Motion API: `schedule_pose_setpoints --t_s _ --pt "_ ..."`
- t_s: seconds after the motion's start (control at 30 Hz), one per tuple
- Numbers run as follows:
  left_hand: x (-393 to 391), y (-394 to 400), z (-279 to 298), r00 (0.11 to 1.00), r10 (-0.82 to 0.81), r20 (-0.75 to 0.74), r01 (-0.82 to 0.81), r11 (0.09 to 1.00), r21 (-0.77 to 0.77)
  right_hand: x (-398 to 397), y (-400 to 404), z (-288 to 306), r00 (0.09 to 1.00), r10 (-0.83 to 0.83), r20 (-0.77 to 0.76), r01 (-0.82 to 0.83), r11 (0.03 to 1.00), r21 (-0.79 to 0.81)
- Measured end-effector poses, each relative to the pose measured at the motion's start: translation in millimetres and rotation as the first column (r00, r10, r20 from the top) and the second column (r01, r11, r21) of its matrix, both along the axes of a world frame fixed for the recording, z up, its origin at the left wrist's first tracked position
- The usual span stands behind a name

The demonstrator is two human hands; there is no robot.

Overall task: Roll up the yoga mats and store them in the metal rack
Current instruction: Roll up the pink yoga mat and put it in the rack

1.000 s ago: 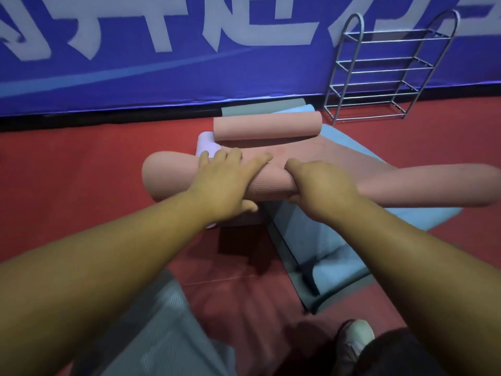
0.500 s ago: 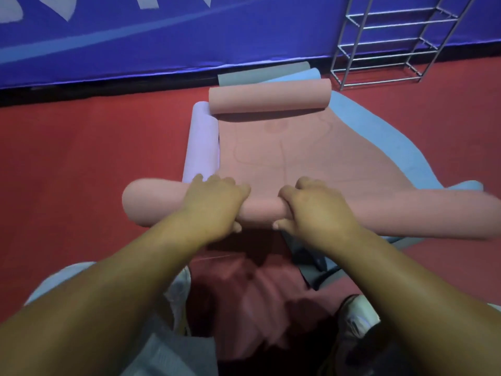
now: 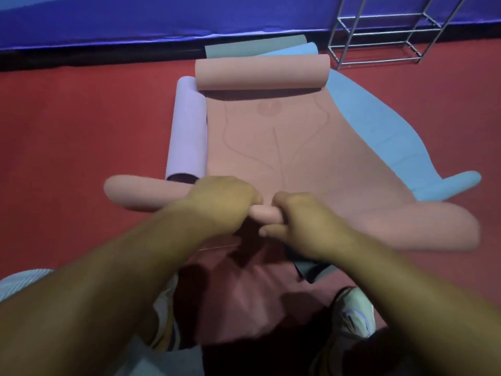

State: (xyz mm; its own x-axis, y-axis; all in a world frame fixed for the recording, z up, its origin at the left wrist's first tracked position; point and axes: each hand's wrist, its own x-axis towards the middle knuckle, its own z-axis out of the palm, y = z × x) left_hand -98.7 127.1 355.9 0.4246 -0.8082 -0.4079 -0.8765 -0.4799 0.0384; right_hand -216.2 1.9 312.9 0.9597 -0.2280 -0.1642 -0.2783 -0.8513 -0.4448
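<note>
A pink yoga mat (image 3: 273, 147) lies spread on the red floor, its far end curled into a roll and its near end rolled into a long tube (image 3: 135, 195). My left hand (image 3: 222, 199) grips the near tube left of its middle. My right hand (image 3: 301, 221) grips it just to the right, thumb underneath. A lilac rolled mat (image 3: 187, 128) lies along the pink mat's left edge. A light blue mat (image 3: 379, 131) is spread beneath, showing on the right. The metal rack (image 3: 390, 31) stands at the far right by the wall.
A grey-green mat (image 3: 252, 48) lies rolled at the far end near the blue wall banner (image 3: 162, 14). My white shoes (image 3: 355, 310) stand close below my arms. Red floor (image 3: 67, 131) stretches to the left and right of the mats.
The rolled near end has come back toward me, leaving much more of the pink mat spread flat. Both hands have moved closer together on the tube, and my view has tilted downward.
</note>
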Motion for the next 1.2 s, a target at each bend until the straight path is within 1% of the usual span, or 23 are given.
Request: schedule_pose_setpoints --t_s 0.07,0.1,0.13,0.17,0.2,0.27,0.33,0.4,0.47,0.57,0.6,0.67,0.73,0.77,0.83,0.93,1.0,1.07,1.1,1.13,1.2 --pt "10.4 7.2 15.9 0.998 0.033 0.045 -0.038 0.994 0.099 5.4 17.9 -6.6 0.997 -0.032 0.065 0.019 0.981 0.192" --pt "16.4 11.9 20.5 0.997 0.025 0.076 -0.034 0.991 0.129 8.7 23.8 -6.9 0.994 -0.04 0.097 0.016 0.971 0.239" --pt "21.9 16.5 22.8 0.995 0.016 0.095 -0.03 0.989 0.147 12.1 26.7 -4.5 0.991 -0.032 0.129 0.0 0.97 0.245" --pt "26.9 19.7 22.1 0.995 0.014 0.097 -0.028 0.988 0.152 15.4 26.1 -0.7 0.989 -0.009 0.147 -0.023 0.977 0.213" --pt "30.0 21.5 19.3 0.997 0.019 0.08 -0.031 0.988 0.15 17.9 23.3 3.8 0.989 0.029 0.143 -0.05 0.988 0.144" --pt "30.1 21.7 7.1 1.0 0.014 0.002 -0.014 0.991 0.135 20.4 14.9 10.3 0.992 0.1 0.075 -0.096 0.994 -0.052" --pt "28.1 18.7 -12.1 0.995 -0.001 -0.095 0.011 0.995 0.102 19.0 6.0 13.4 0.994 0.108 -0.012 -0.108 0.971 -0.214" --pt "29.2 16.7 -29.9 0.987 0.016 -0.161 -0.01 0.999 0.039 16.5 -3.5 14.0 0.993 0.081 -0.087 -0.103 0.954 -0.283" --pt "30.8 15.2 -44.3 0.984 0.038 -0.175 -0.042 0.999 -0.019 14.1 -13.4 13.5 0.991 0.055 -0.118 -0.084 0.963 -0.257" --pt "24.1 11.0 -57.5 0.988 0.037 -0.151 -0.069 0.975 -0.212 10.7 -24.6 9.0 0.995 0.033 -0.094 -0.054 0.97 -0.237" --pt "19.7 9.9 -60.5 0.99 0.04 -0.133 -0.078 0.952 -0.297 9.0 -27.8 7.5 0.995 0.026 -0.1 -0.05 0.969 -0.244" --pt "13.2 9.5 -68.3 0.999 0.023 -0.05 -0.043 0.888 -0.458 4.3 -35.0 4.6 0.995 0.018 -0.103 -0.041 0.973 -0.227" --pt "9.7 9.4 -74.1 1.0 0.03 -0.009 -0.03 0.837 -0.547 0.2 -41.6 3.1 0.998 0.006 -0.066 -0.018 0.981 -0.191" --pt "8.7 8.8 -76.3 0.999 0.039 -0.031 -0.05 0.825 -0.562 -1.8 -43.1 1.7 0.999 0.001 -0.043 -0.008 0.983 -0.181" --pt "5.6 7.3 -77.5 0.993 0.064 -0.103 -0.109 0.843 -0.527 -5.0 -39.7 -2.9 1.0 0.01 -0.011 -0.011 0.984 -0.178" --pt "2.7 3.6 -81.8 0.985 0.095 -0.141 -0.148 0.89 -0.432 -5.8 -32.4 -13.7 0.997 0.064 -0.053 -0.076 0.96 -0.27" --pt "1.3 0.1 -80.4 0.977 0.128 -0.172 -0.188 0.897 -0.4 -5.1 -32.6 -18.0 0.997 0.046 -0.067 -0.063 0.957 -0.284" --pt "2.0 -3.2 -79.1 0.971 0.139 -0.195 -0.207 0.897 -0.391 -3.8 -31.8 -18.6 0.999 0.044 -0.016 -0.047 0.954 -0.298" --pt "2.5 -4.1 -79.0 0.969 0.142 -0.204 -0.214 0.893 -0.395 -3.3 -30.7 -17.4 0.999 0.046 0.011 -0.04 0.944 -0.328" --pt "2.7 -4.2 -78.9 0.971 0.134 -0.199 -0.207 0.887 -0.414 -2.8 -29.0 -15.2 0.999 0.043 0.01 -0.036 0.931 -0.364" --pt "3.2 -3.6 -82.4 0.991 0.084 -0.105 -0.125 0.862 -0.491 -1.7 -27.5 -10.6 0.999 0.012 -0.043 -0.029 0.908 -0.418"
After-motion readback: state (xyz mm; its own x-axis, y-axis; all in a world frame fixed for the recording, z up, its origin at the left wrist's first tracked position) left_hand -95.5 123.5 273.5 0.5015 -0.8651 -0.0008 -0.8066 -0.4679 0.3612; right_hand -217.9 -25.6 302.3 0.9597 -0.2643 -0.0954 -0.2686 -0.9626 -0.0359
